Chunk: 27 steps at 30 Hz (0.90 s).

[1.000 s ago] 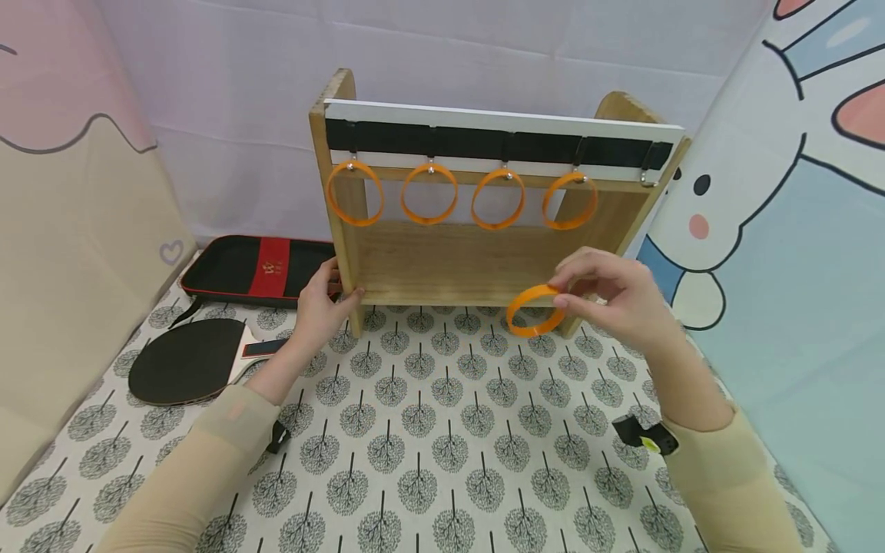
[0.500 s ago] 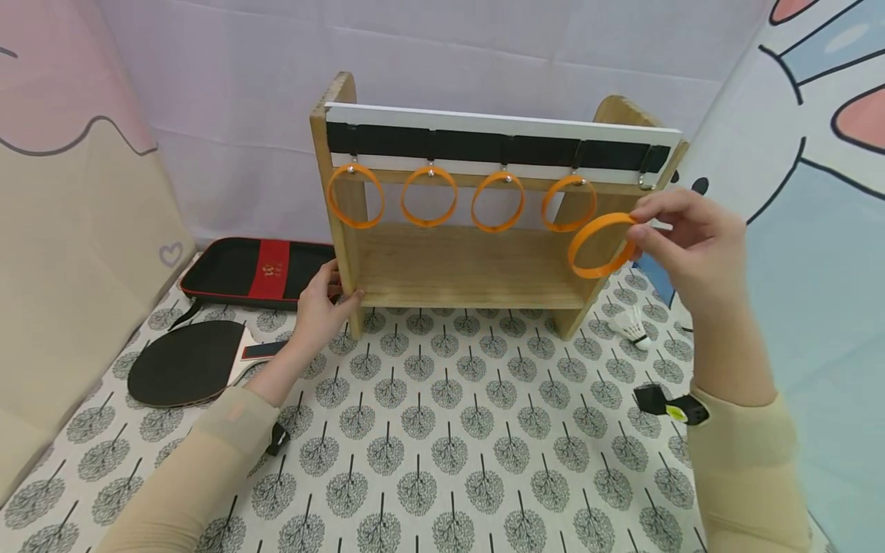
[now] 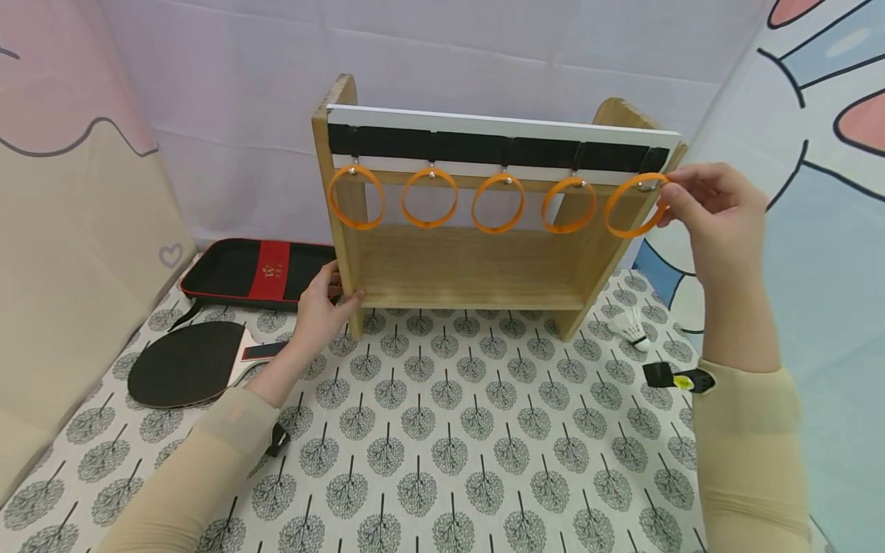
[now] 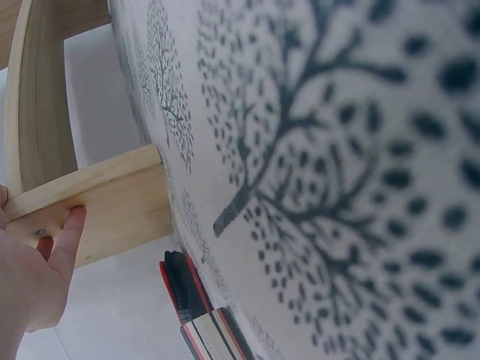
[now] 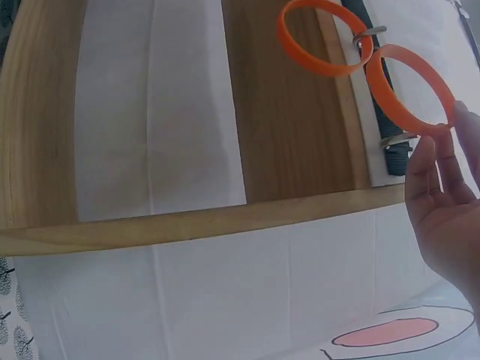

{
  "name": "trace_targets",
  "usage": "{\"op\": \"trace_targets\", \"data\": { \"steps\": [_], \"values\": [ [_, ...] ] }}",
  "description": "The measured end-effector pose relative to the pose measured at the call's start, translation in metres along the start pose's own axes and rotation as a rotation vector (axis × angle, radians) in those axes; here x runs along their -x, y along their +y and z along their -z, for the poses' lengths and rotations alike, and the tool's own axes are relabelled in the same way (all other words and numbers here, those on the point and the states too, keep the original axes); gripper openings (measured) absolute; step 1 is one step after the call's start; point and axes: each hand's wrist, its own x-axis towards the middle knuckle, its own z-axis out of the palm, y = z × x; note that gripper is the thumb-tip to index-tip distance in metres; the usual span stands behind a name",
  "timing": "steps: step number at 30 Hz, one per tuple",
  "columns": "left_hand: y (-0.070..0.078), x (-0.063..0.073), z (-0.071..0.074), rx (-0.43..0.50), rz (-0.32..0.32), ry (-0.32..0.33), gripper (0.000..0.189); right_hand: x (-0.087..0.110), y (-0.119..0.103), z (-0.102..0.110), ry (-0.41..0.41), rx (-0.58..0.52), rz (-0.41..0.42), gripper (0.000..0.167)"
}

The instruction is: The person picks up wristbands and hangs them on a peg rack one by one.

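My right hand (image 3: 719, 203) pinches an orange ring (image 3: 628, 233) by its right edge, at the right end of a wooden rack (image 3: 470, 265). In the head view this ring overlaps the rightmost metal hook (image 3: 648, 185); in the right wrist view the hook (image 5: 397, 139) lies close to the ring's lower part, by the fingertips. Several matching orange rings (image 3: 568, 229) hang from the other hooks along a white bar with a black strip (image 3: 477, 150). My left hand (image 3: 321, 303) grips the rack's left side panel low down, thumb at the front and fingers on the outer side.
A black and red case (image 3: 231, 269) lies left of the rack, with a table tennis bat (image 3: 185, 365) before it. A shuttlecock (image 3: 632, 332) lies on the tree-patterned cloth (image 3: 442, 476) at the right. Fabric walls (image 3: 484, 46) stand behind and at both sides.
My right hand has carried the orange ring up and to the right, from low before the rack to the rightmost hook. The shuttlecock has come into view. My left hand has stayed put.
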Motion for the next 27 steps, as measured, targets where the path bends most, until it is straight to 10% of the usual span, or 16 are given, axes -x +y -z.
{"op": "trace_targets", "data": {
  "steps": [7,27],
  "values": [
    [0.000,0.001,0.000,0.004,-0.010,0.006,0.062,-0.005,0.015,0.014,0.056,-0.035,-0.131,0.017],
    [0.000,0.000,-0.001,0.015,-0.018,0.006,0.062,0.005,0.035,0.024,0.039,-0.017,-0.159,0.019]
  ]
}}
